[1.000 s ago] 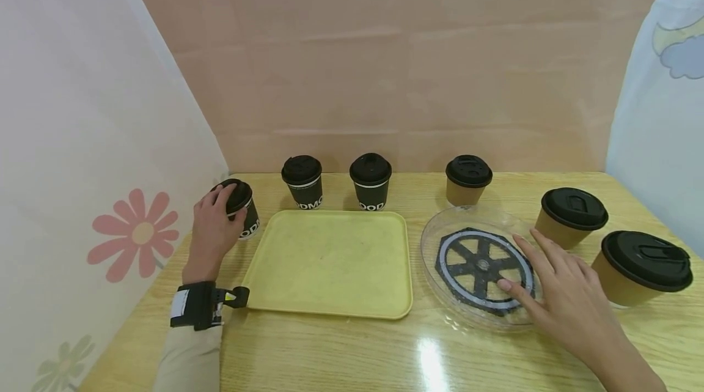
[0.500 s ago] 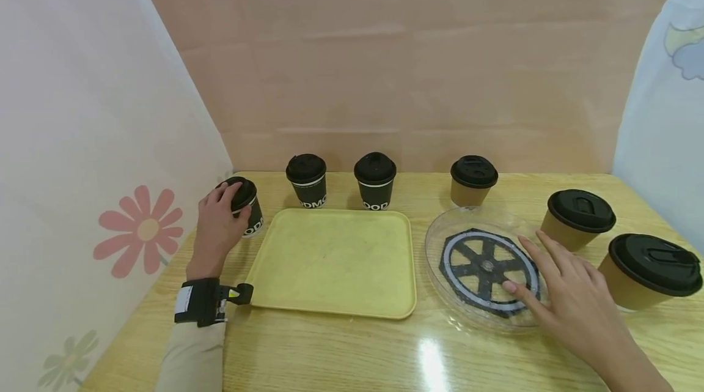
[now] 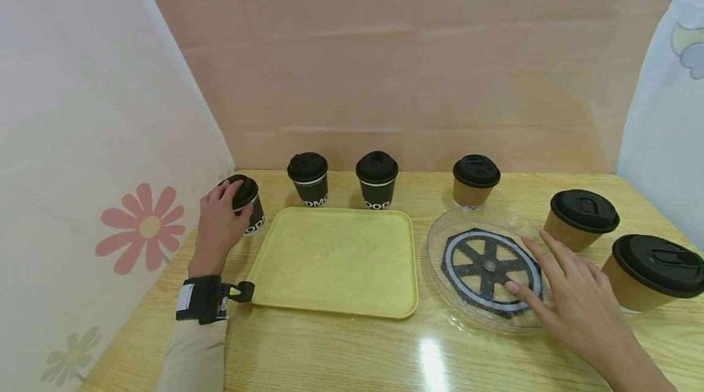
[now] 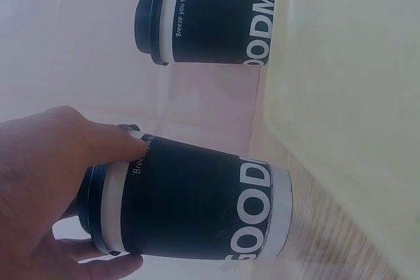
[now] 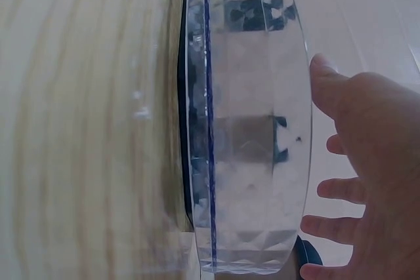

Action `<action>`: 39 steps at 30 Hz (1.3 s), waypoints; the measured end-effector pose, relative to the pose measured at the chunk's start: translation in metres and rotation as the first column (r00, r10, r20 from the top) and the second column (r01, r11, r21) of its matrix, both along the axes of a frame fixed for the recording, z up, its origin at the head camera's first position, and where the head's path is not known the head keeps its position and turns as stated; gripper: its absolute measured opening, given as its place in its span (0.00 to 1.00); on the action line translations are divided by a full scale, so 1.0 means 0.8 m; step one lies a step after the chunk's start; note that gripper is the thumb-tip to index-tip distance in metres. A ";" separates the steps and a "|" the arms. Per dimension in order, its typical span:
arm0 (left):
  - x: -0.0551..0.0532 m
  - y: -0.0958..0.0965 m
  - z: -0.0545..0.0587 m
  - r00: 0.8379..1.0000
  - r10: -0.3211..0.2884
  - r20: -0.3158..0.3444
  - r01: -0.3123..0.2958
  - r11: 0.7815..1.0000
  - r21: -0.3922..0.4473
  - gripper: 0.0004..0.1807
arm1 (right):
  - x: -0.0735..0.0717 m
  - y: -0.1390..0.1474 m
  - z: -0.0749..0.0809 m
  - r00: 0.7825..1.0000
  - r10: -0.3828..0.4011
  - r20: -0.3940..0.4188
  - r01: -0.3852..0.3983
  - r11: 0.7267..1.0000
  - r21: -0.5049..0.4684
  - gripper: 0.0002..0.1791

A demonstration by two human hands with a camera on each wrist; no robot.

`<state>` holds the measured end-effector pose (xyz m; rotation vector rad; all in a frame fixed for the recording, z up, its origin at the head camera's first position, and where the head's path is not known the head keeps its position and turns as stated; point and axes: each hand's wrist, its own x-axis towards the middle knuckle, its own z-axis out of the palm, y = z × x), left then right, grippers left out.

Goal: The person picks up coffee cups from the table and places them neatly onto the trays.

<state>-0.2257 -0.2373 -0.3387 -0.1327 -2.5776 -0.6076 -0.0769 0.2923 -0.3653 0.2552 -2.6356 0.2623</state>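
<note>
My left hand (image 3: 221, 221) grips a black paper coffee cup (image 4: 197, 201) with a black lid, at the left of the table. In the left wrist view the thumb lies along the cup's upper side and the fingers curl round the lid's far side. The cup stands upright beside the yellow tray (image 3: 335, 263). My right hand (image 3: 577, 300) is spread over the right side of a round clear plastic dish (image 5: 256, 188), fingers apart and fairly straight. Under the clear dish shows a black hexagonal base with a white ring (image 3: 459, 285).
Two more black cups (image 3: 311, 190) (image 3: 377, 191) stand behind the tray. Three brown cups with black lids, a small one (image 3: 470, 194) and two larger ones (image 3: 566, 233) (image 3: 635, 282), stand behind and right of the dish. Cloth walls (image 3: 352, 74) enclose the table's back and sides.
The whole head view shifts slightly to the right. Both hands keep about the same places relative to the cup and the dish.
</note>
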 end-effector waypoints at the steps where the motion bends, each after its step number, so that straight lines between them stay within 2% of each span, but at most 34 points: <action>1: 0.000 0.000 0.000 1.000 0.003 0.005 -0.003 1.000 0.001 0.27 | 0.000 0.000 0.000 1.000 0.000 0.000 0.000 1.000 0.000 0.46; 6: 0.002 0.002 0.003 0.999 0.015 0.030 -0.015 1.000 0.017 0.28 | 0.000 0.000 0.000 1.000 0.002 -0.001 -0.002 1.000 -0.001 0.45; 17: -0.002 -0.002 0.001 0.998 0.045 0.039 -0.049 0.994 0.095 0.25 | 0.000 0.000 0.001 1.000 0.004 -0.009 -0.004 1.000 0.003 0.45; 24: -0.001 0.001 0.002 0.998 0.052 0.036 -0.055 0.993 0.101 0.24 | 0.001 0.001 -0.002 1.000 0.007 -0.011 -0.006 1.000 0.008 0.42; 29: 0.002 0.004 0.008 0.998 0.061 0.027 -0.063 0.993 0.099 0.24 | 0.001 0.001 -0.002 1.000 0.006 -0.015 -0.006 1.000 0.010 0.43; 36: 0.004 0.014 0.020 1.000 0.013 -0.027 -0.011 0.996 0.091 0.23 | 0.001 0.001 -0.001 1.000 0.005 -0.012 -0.005 1.000 0.009 0.41; 39: 0.006 0.020 0.026 1.000 -0.003 -0.026 0.005 0.996 0.087 0.22 | 0.001 0.001 -0.001 1.000 0.006 -0.015 -0.005 1.000 0.009 0.40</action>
